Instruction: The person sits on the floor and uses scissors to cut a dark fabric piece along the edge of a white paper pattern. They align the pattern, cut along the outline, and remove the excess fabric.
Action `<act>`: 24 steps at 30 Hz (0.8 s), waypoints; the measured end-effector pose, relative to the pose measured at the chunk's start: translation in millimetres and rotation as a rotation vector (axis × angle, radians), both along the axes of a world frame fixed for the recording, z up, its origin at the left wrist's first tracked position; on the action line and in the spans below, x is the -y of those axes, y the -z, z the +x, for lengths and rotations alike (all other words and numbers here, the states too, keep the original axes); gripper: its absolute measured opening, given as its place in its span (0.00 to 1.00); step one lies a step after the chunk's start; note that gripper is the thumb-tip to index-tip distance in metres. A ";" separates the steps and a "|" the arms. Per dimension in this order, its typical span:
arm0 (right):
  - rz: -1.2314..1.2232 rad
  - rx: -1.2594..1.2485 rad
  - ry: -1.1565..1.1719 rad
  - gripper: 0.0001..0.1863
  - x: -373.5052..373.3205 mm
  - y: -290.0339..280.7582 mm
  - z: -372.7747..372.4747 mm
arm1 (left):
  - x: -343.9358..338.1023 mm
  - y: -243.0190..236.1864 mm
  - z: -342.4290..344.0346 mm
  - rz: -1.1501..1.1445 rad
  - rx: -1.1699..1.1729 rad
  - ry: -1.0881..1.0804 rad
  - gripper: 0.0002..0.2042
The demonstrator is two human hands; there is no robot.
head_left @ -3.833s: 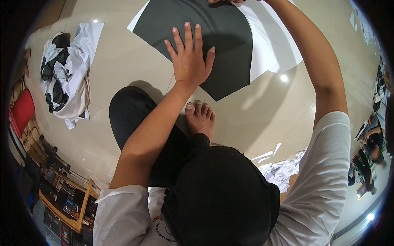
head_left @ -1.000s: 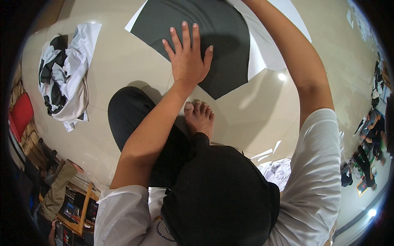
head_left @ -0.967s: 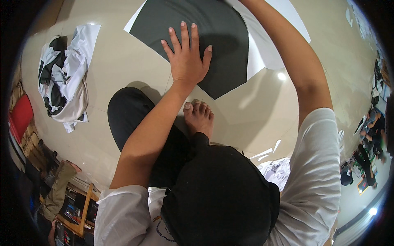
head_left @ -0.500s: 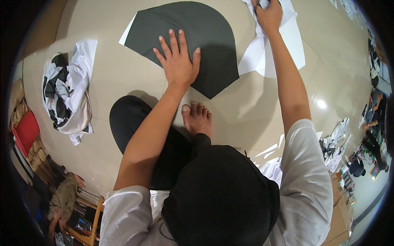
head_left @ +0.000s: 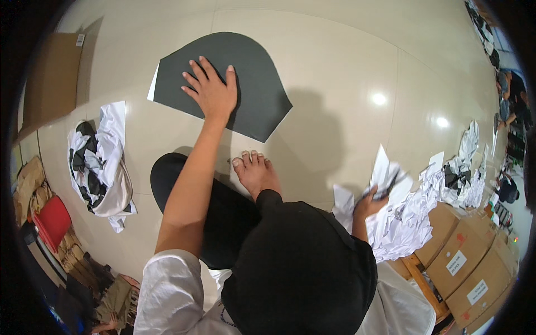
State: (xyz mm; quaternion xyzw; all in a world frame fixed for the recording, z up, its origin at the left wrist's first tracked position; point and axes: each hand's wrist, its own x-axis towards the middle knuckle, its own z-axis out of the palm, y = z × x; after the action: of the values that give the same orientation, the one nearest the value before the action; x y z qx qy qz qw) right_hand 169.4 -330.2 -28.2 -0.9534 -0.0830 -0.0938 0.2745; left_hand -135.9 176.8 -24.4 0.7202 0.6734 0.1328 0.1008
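My left hand (head_left: 215,99) lies flat, fingers spread, on a dark grey cut piece (head_left: 257,84) of sheet or fabric with one rounded side. A thin white edge shows under its left end. Off to the right, my right hand (head_left: 368,206) is closed on a crumpled white offcut (head_left: 397,187), beside a heap of white scraps (head_left: 399,229). Something dark shows by its fingers, too blurred to name. My bare foot (head_left: 258,172) rests on the floor just below the grey piece.
A bundle of white and dark cloth (head_left: 97,167) lies on the floor at left, near a cardboard box (head_left: 53,84). Labelled cartons (head_left: 446,262) stand at lower right, beyond the scraps. A red item (head_left: 53,223) sits at far left. People show at the right rim.
My right hand has swung from the upper right down to the scrap heap, carrying white material off the grey piece's right side. My left hand stays on the piece; the view has shifted.
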 end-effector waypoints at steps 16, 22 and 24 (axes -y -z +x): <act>0.039 0.024 0.133 0.38 53.8 -37.2 -30.7 | -46.6 15.3 90.9 0.006 -0.054 0.141 0.51; 0.135 0.002 -0.064 0.31 10.0 -37.8 -25.9 | 15.0 -10.0 117.4 0.015 -0.069 1.304 0.46; 0.196 -0.058 -0.117 0.33 -12.0 -46.2 -27.4 | 23.5 -35.9 106.0 -0.041 -0.041 1.577 0.45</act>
State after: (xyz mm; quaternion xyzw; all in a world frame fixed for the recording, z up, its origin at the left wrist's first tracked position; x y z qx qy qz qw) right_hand 142.0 -318.2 18.0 -0.9178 -0.1209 -0.0577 0.3739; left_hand -29.9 153.2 11.5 0.9856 -0.0322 -0.0036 0.1662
